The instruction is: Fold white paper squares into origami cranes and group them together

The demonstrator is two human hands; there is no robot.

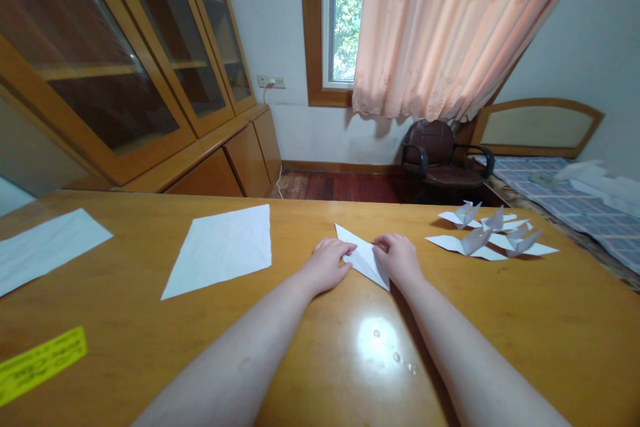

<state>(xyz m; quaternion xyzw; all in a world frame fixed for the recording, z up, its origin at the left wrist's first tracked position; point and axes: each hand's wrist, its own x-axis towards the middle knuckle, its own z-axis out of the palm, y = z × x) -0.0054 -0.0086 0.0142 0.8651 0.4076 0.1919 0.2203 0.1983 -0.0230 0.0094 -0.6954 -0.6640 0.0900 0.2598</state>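
A white sheet folded into a narrow pointed shape [364, 255] lies on the wooden table [550, 320] in front of me. My left hand [327, 264] rests on its left edge, fingers curled and pressing the paper down. On its right edge sits my right hand [399, 256], fingertips pinched on the fold. Both hands hold the same folded paper flat against the table.
A flat white sheet [223, 250] lies to the left, another sheet [47, 247] at the far left edge. Several finished folded paper planes [493, 237] sit to the right. A yellow label [40, 363] is near the front left. An office chair [440, 160] and a bed [570, 193] stand beyond the table.
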